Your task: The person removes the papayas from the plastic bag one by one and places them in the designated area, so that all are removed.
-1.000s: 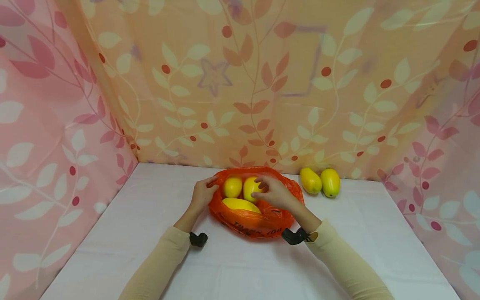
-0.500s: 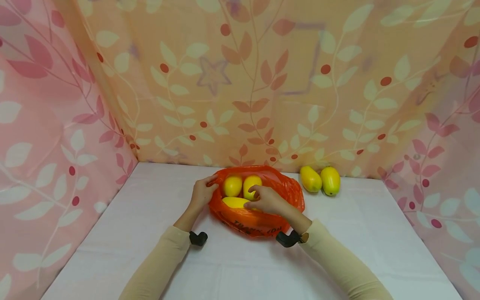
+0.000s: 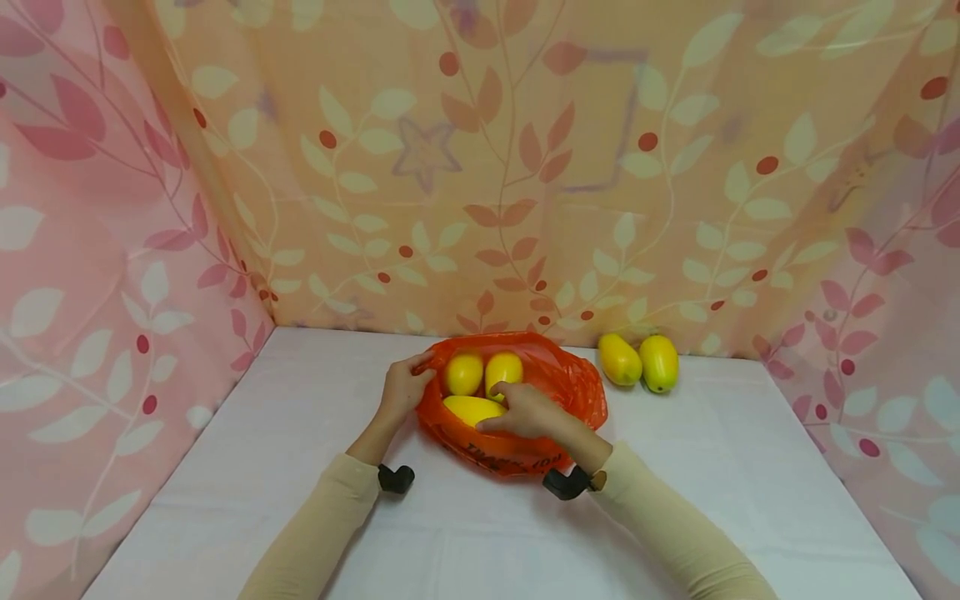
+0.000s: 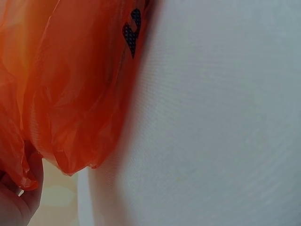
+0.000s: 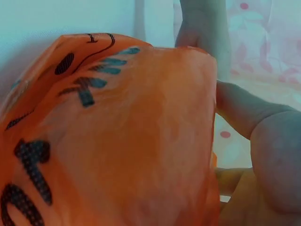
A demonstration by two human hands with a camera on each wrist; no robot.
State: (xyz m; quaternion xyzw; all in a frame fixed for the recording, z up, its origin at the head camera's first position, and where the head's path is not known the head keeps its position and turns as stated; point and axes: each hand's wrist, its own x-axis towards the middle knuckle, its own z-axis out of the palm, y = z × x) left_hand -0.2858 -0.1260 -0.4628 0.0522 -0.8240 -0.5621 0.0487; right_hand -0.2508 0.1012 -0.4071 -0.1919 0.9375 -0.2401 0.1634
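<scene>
An orange-red plastic bag [image 3: 577,392] with dark lettering lies on the white tabletop with its mouth spread. Inside show two rounded yellow fruits [image 3: 464,374] and, nearer the front rim, a long smooth yellow fruit [image 3: 465,407], like a mango. My left hand [image 3: 405,387] pinches the bag's left rim; in the left wrist view the thin plastic [image 4: 80,94] runs between its thumb and fingers. My right hand [image 3: 528,411] reaches over the front rim, thumb and fingers around the long fruit's right end. The bag wall [image 5: 136,141] hides its fingertips in the right wrist view.
Two yellow-green fruits [image 3: 660,364] that look like papayas stand side by side to the right of the bag, by the back wall. Floral-patterned cloth [image 3: 420,250] walls the white table [image 3: 300,533] at the back and on both sides.
My right hand has moved left and down from the right rounded fruit to the long fruit at the front. The left hand stays at the left rim.
</scene>
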